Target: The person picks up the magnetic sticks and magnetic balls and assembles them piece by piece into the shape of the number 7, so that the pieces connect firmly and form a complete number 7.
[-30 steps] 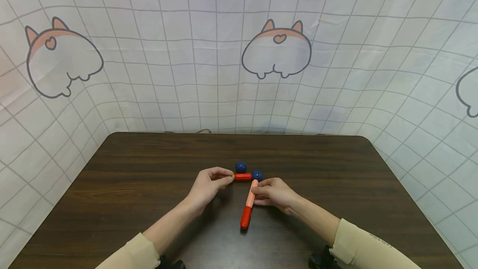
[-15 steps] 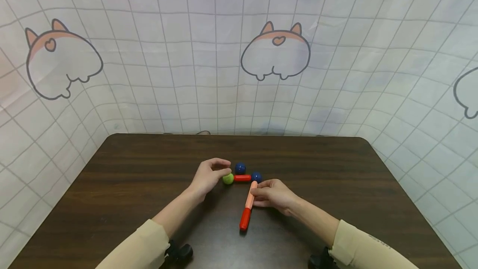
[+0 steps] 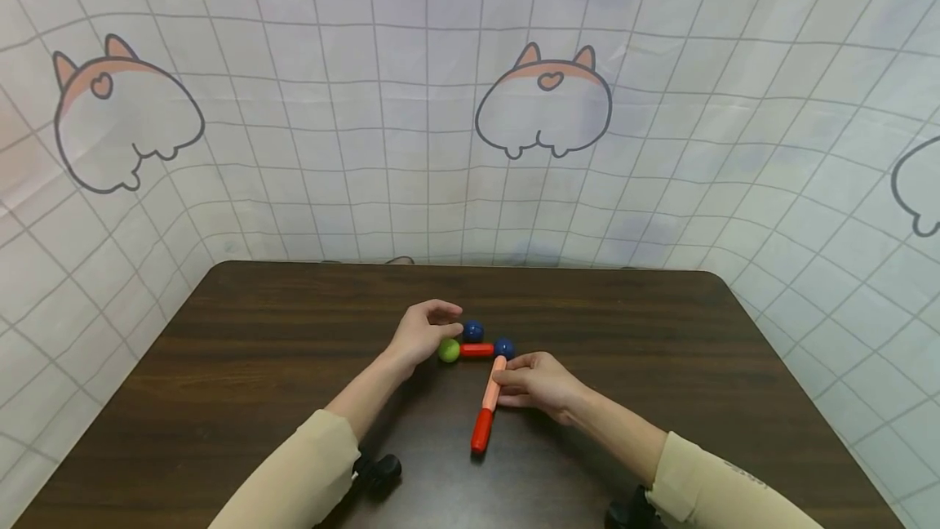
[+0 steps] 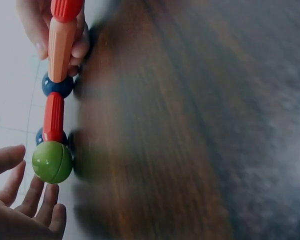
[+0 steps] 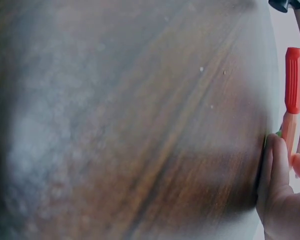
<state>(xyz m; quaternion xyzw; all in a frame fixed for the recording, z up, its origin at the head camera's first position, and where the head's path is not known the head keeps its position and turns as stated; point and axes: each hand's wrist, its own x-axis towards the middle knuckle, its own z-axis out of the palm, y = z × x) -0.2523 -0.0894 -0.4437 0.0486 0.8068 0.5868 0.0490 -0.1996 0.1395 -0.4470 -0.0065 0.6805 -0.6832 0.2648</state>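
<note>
My right hand [image 3: 543, 386] pinches a peach ribbed stick [image 3: 493, 386], whose near end continues as a red stick [image 3: 481, 432]. Its far end meets a blue ball [image 3: 504, 348]. A shorter red stick [image 3: 477, 349] runs left from that ball to a green ball [image 3: 449, 350]. Just behind it sits a second blue ball [image 3: 473, 331], mostly hidden in the left wrist view. My left hand [image 3: 420, 337] hovers with spread, loosely bent fingers near the green ball [image 4: 52, 162] and the rear blue ball, holding nothing. The right wrist view shows the thumb and fingers on the peach stick [image 5: 290, 131].
Everything lies on a dark wood-grain table [image 3: 294, 292]. Behind and at both sides hangs a white grid-patterned curtain [image 3: 352, 104] with cartoon animals on it. A black wrist device [image 3: 382, 469] sits under the left sleeve.
My left hand has let go of the green ball, which came fully into sight, and has moved up and right towards the rear blue ball. The right hand keeps its grip in place.
</note>
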